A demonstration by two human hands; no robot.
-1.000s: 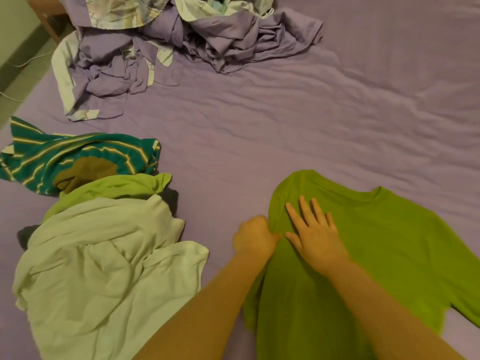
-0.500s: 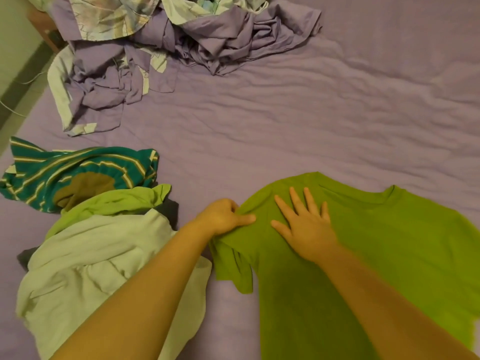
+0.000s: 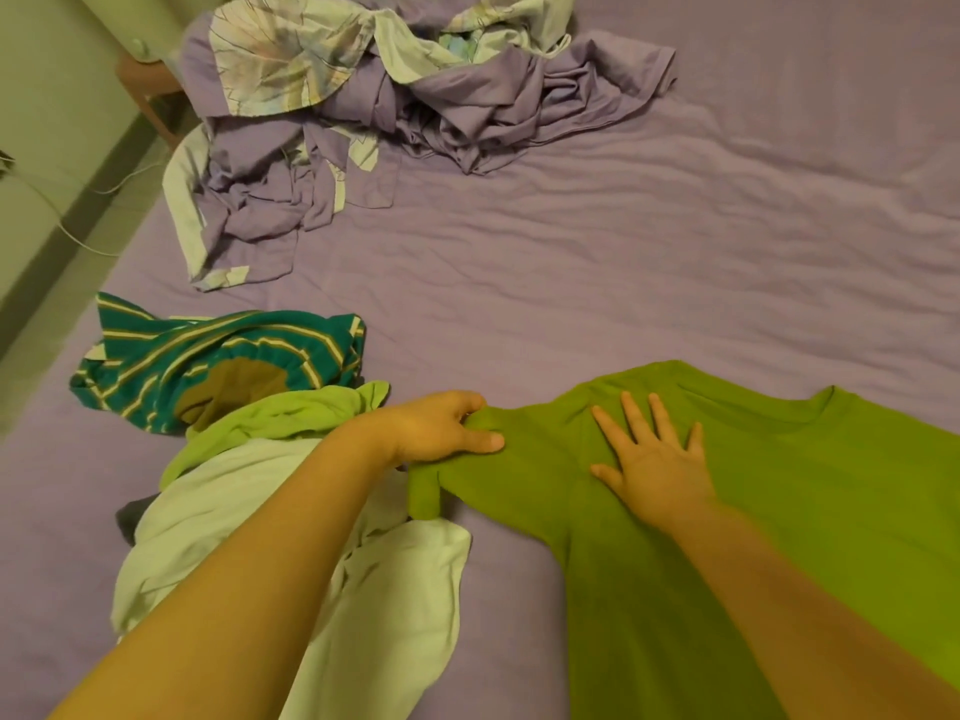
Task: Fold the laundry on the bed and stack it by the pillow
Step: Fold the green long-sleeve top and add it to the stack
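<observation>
Head view: early stage, green t-shirt (image 3: 779, 511) lies spread at 4 o'clock on bed (image 3: 623, 262), left hand (image 3: 441, 426) pinching its sleeve, right hand (image 3: 657, 459) pressing flat, fingers straight. Unfolded pile (image 3: 291, 511) at 8 o'clock remains; no folded stack or pillow visible

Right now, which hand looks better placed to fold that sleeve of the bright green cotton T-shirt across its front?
The left hand, probably: it already pinches the sleeve of the bright green cotton T-shirt, while the right hand lies flat on the chest, pinning it.
</observation>
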